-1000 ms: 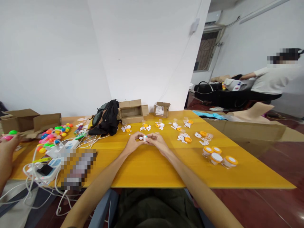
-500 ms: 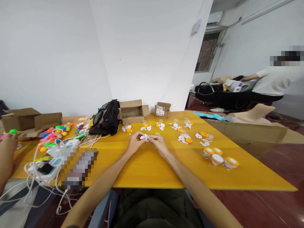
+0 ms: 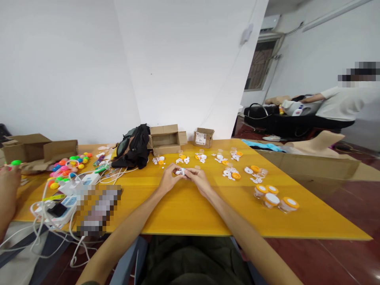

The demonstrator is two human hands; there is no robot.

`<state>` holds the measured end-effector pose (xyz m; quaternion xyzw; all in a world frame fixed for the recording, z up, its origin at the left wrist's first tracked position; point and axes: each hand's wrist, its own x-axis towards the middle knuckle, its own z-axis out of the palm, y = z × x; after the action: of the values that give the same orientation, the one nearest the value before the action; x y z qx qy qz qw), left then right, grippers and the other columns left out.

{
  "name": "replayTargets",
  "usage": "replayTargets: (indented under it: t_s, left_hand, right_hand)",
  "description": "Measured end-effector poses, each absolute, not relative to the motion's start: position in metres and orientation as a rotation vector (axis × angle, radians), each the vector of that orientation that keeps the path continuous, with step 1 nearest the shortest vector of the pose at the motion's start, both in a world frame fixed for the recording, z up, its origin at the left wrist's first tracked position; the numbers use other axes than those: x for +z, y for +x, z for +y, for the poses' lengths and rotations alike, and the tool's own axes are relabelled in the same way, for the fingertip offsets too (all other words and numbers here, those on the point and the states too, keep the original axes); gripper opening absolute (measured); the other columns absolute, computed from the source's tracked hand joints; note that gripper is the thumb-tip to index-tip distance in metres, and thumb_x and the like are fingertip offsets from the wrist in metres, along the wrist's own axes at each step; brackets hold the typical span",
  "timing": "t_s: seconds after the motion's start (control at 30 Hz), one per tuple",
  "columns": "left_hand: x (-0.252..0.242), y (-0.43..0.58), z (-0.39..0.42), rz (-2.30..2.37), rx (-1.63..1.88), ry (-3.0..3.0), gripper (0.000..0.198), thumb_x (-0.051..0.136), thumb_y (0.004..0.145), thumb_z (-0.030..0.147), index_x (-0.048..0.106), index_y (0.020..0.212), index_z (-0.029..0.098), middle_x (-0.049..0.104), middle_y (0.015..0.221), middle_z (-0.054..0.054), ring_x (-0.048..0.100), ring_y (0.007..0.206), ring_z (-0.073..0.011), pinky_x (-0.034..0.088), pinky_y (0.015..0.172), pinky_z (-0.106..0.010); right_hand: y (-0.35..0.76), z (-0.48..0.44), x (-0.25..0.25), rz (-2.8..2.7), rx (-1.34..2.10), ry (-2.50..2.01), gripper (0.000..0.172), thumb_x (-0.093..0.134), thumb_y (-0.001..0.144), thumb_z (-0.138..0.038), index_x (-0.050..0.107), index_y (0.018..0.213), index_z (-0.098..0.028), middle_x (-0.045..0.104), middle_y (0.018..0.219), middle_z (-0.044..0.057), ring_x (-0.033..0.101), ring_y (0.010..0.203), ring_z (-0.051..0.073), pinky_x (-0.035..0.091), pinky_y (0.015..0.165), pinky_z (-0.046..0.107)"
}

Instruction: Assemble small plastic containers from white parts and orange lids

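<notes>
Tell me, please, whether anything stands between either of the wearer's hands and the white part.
Nothing visible does: the left hand and right hand both hold the white part. The loose pieces lie farther back or off to the right.

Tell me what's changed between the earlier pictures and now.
The white part seems to have turned a little between the left hand and right hand, its greenish bit showing less. Neither hand has let go. At far left, another person's hand covers more of a pink ball. The jars, boxes and bag stayed put.
</notes>
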<state>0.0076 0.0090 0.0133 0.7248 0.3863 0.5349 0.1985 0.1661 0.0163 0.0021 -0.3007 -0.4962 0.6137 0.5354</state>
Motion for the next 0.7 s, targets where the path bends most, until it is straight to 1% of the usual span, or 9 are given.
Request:
replayTargets:
  t_s: [0.1,0.17,0.4,0.6,0.7]
  left_hand:
    - [0.0127,0.0081,0.0097,1.069,1.503,2.009,0.018,0.077,0.072,0.031,0.067,0.08,0.018,0.066,0.079,0.0,0.06,0.074,-0.0159,0.049,0.069,-0.027]
    - [0.0123,0.0086,0.0099,1.08,1.507,1.988,0.019,0.077,0.072,0.031,0.067,0.08,0.018,0.066,0.079,0.0,0.06,0.074,-0.0159,0.049,0.069,-0.027]
    - [0.0119,0.0087,0.0098,1.08,1.499,1.985,0.018,0.077,0.073,0.032,0.068,0.081,0.019,0.065,0.079,-0.001,0.06,0.074,-0.016,0.049,0.069,-0.028]
    - [0.0161,0.0077,0.0077,1.031,1.474,2.067,0.017,0.077,0.075,0.032,0.068,0.082,0.019,0.064,0.08,-0.001,0.059,0.076,-0.0174,0.049,0.071,-0.029]
    - [0.017,0.0076,0.007,1.039,1.468,2.103,0.016,0.076,0.076,0.031,0.067,0.083,0.019,0.063,0.081,-0.001,0.059,0.077,-0.0174,0.049,0.072,-0.029]
  right_hand:
    - [0.1647,0.0171,0.0016,-1.114,1.494,-0.689,0.042,0.09,0.046,-0.048,0.079,0.079,-0.025,0.077,0.089,0.004,0.068,0.084,0.022,0.053,0.084,0.038]
    - [0.1644,0.0177,0.0007,-1.109,1.498,-0.674,0.042,0.091,0.045,-0.047,0.079,0.08,-0.026,0.078,0.091,0.003,0.068,0.088,0.023,0.053,0.087,0.038]
    - [0.1667,0.0185,-0.0005,-1.155,1.491,-0.663,0.037,0.089,0.053,-0.045,0.079,0.083,-0.025,0.077,0.093,0.004,0.069,0.091,0.024,0.052,0.09,0.04]
    - [0.168,0.018,0.0016,-1.154,1.516,-0.705,0.039,0.09,0.049,-0.048,0.079,0.079,-0.024,0.077,0.089,0.004,0.069,0.086,0.023,0.054,0.089,0.041]
    - [0.1688,0.0182,0.0019,-1.157,1.514,-0.694,0.04,0.09,0.049,-0.048,0.079,0.079,-0.024,0.077,0.089,0.004,0.069,0.087,0.023,0.054,0.088,0.04]
